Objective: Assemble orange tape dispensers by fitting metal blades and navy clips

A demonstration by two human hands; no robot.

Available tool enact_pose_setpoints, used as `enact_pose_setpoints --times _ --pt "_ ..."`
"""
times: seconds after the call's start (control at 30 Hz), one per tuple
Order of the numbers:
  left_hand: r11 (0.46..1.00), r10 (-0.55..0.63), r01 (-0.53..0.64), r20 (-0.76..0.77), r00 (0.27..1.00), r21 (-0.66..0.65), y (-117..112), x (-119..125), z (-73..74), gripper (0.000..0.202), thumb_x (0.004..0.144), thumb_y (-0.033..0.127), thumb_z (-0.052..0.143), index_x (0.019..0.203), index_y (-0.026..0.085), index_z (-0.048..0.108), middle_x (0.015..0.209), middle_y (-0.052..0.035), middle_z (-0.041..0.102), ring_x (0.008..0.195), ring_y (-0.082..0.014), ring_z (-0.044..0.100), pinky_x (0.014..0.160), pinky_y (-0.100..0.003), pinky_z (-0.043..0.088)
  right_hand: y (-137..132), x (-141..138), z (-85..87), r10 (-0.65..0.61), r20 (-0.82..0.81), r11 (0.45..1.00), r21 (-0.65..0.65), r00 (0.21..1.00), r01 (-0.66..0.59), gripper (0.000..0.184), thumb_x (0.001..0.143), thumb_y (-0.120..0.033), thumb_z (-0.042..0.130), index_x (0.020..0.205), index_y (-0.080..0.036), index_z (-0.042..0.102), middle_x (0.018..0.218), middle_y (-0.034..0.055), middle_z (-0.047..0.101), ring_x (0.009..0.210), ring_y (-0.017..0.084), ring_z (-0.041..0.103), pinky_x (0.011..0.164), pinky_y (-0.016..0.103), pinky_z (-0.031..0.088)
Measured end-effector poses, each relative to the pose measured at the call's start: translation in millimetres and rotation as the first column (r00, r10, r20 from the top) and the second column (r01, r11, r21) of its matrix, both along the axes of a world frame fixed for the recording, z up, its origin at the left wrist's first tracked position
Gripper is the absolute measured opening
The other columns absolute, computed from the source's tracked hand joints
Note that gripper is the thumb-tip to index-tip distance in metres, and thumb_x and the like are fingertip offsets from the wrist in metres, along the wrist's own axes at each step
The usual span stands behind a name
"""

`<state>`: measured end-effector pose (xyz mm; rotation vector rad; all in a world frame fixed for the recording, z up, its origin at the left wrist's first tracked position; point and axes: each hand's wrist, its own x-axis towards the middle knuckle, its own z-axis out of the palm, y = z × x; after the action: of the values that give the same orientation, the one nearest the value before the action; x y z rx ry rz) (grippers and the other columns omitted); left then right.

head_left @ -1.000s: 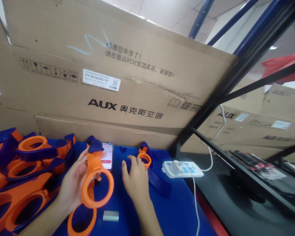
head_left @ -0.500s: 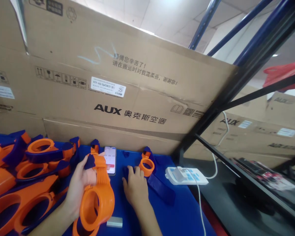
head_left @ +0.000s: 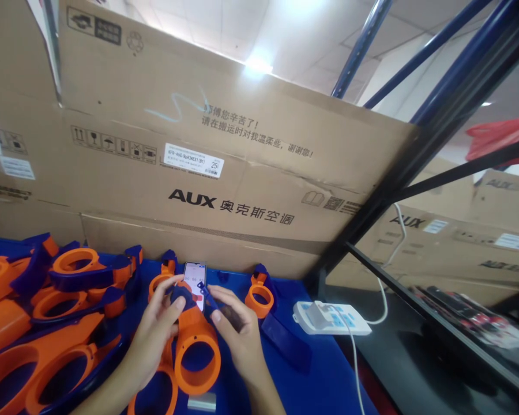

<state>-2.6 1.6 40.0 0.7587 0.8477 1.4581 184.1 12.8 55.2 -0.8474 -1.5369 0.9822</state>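
My left hand [head_left: 158,325] is closed round the handle end of an orange tape dispenser [head_left: 188,317], whose ring hangs toward me. Dark blue plastic covers that end near my thumb. Between thumb and fingers, my right hand [head_left: 240,331] pinches a small dark blue plastic piece [head_left: 208,295] with small holes at its tip, close beside the dispenser. Under the held dispenser lies another orange ring [head_left: 170,392], partly hidden. Just beyond my hands is a phone [head_left: 195,272] showing a timer, partly covered.
Several orange and blue tape dispensers [head_left: 75,260] are heaped at left. Another dispenser [head_left: 259,297] stands right of my hands, by a flat blue piece [head_left: 285,344]. A grey bar [head_left: 202,402] lies in front. A power strip [head_left: 332,317] sits right; a cardboard box [head_left: 242,173] walls the back.
My right hand has lifted from the table with the small blue piece and come left to the dispenser. My left hand has turned the dispenser and shifted it slightly right.
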Motion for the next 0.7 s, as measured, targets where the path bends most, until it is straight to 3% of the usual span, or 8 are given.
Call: enact_pose_setpoints --times 0.1,0.23,0.57,0.7 --pt "1.0 -0.007 0.007 -0.052 0.999 -0.005 -2 -2 -2.1 0.054 0.086 0.046 0.079 0.135 0.035 0.061 0.109 -0.0028 0.067 0.084 -0.0184 0.067 0.07 -0.028 0.058 -2 1 4.8 0.035 0.049 0.996 0.076 0.998 -0.039 0.031 0.093 -0.038 0.073 0.122 -0.028 0.077 0.133 0.0115 0.071 0.126 0.031 0.066 0.103 0.047 0.056" --pt "0.999 0.032 -0.032 -0.007 0.999 -0.028 -2 -2 0.8 0.053 0.084 0.044 0.082 0.133 0.037 0.063 0.113 -0.002 0.067 0.086 -0.0168 0.065 0.069 -0.024 0.056 -4 1 7.2 0.055 0.081 0.989 0.134 0.995 -0.065 0.032 0.093 -0.035 0.074 0.125 -0.031 0.075 0.135 0.011 0.07 0.125 0.03 0.067 0.103 0.05 0.057" --pt "0.998 0.059 -0.059 -0.052 0.997 0.008 -3 1 9.3 0.054 0.083 0.046 0.082 0.131 0.035 0.062 0.114 -0.0019 0.066 0.081 -0.0147 0.058 0.07 -0.024 0.054 -5 -1 4.5 0.028 0.134 0.989 0.14 0.991 -0.047 0.031 0.096 -0.033 0.071 0.126 -0.03 0.074 0.135 0.011 0.068 0.125 0.028 0.066 0.104 0.049 0.056" --pt "0.997 0.073 -0.073 0.01 0.997 0.033 -3 1 10.7 0.051 0.081 0.043 0.084 0.128 0.034 0.065 0.128 -0.0052 0.064 0.098 -0.0212 0.064 0.079 -0.029 0.056 -5 -2 6.0 0.027 0.147 0.988 0.146 0.989 -0.048 0.031 0.097 -0.036 0.07 0.127 -0.028 0.073 0.135 0.012 0.068 0.126 0.028 0.066 0.105 0.046 0.056"
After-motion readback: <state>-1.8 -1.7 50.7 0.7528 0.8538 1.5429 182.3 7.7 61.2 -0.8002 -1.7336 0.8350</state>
